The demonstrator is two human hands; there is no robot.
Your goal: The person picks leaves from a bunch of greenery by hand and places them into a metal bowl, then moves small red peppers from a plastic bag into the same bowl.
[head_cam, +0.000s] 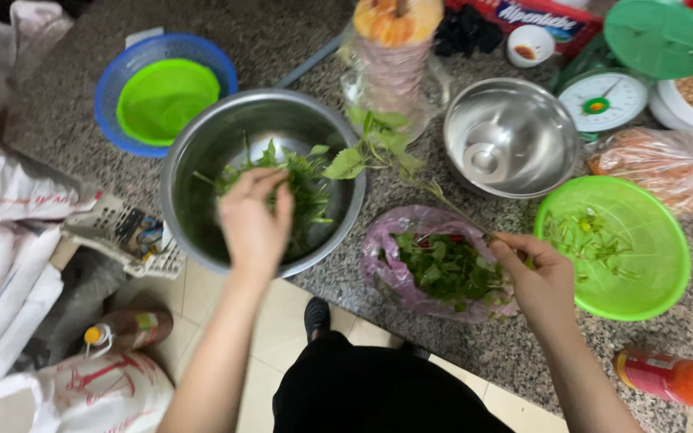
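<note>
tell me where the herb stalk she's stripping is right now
In the head view, the leafy herb stalk is held by the right hand, slanting up-left over the pink bag of greens toward the big steel bowl.

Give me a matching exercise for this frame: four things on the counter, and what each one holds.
Things:
1. large steel bowl
2. small steel bowl
3. green basin
4. purple plastic bag

Contents:
A. a few bits of stem and leaf scraps
B. a heap of leafy greens not yet plucked
C. nothing but bare metal
D. plucked leaves, with the left hand over them

Pairs: 1-D, 2-C, 3-A, 4-B
</note>
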